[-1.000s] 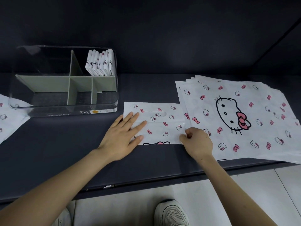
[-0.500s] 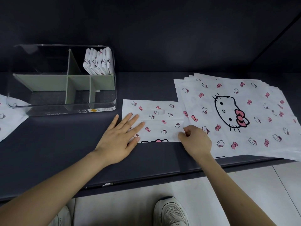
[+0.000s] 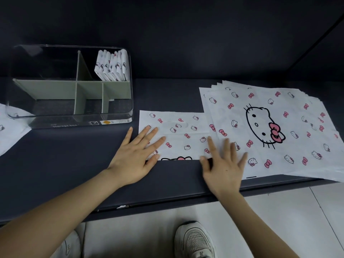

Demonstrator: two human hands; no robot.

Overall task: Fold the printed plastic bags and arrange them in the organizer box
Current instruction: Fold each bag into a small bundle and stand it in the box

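A white plastic bag printed with cat faces and pink bows lies folded in half on the dark table. My left hand rests flat on its left end, fingers straight and spread. My right hand lies flat with spread fingers over the bag's right end and the edge of a stack of unfolded printed bags. The clear organizer box with green dividers stands at the back left. Several folded bags stand upright in its far right compartment.
Another printed bag lies at the left edge of the table, partly under the box. The table's front edge runs just below my hands, with a light floor and my shoes beneath it.
My right hand has let go of its pinch on the folded bag's right edge and now lies flat with fingers spread. My left hand has stayed in place.
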